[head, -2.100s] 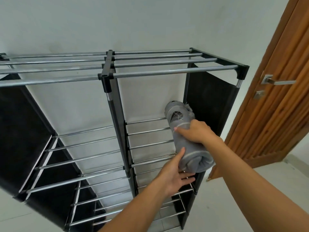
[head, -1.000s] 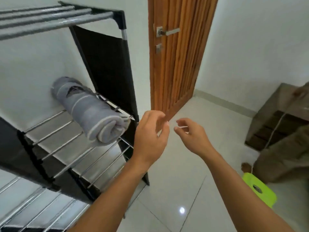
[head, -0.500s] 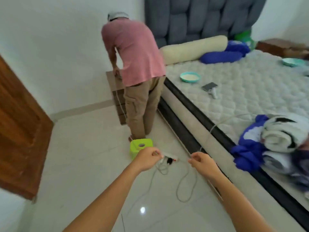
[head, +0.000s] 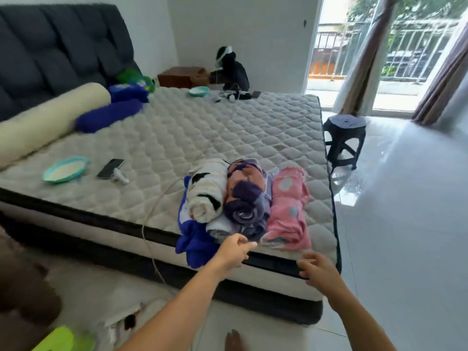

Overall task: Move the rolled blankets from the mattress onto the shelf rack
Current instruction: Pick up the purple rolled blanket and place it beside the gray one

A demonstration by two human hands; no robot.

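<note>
Several rolled blankets lie bunched at the near corner of the white quilted mattress [head: 202, 127]: a white and black roll [head: 206, 196], a purple patterned roll [head: 244, 198], a pink roll [head: 288, 209], and a blue blanket [head: 192, 245] hanging over the edge. My left hand [head: 234, 252] hovers just in front of the purple roll, fingers loosely curled, holding nothing. My right hand [head: 317, 268] is at the mattress edge below the pink roll, fingers apart, empty. The shelf rack is out of view.
On the mattress lie a teal bowl [head: 64, 169], a phone [head: 110, 168], a cream bolster [head: 48, 120], blue pillows [head: 109, 115] and a cable [head: 157, 206]. A dark stool [head: 344, 138] stands right of the bed. A green stool [head: 57, 340] sits at bottom left.
The grey roll was left on the rack and both hands came off it. My view swung from the rack past the door to the mattress, and both hands now reach toward the rolls.
</note>
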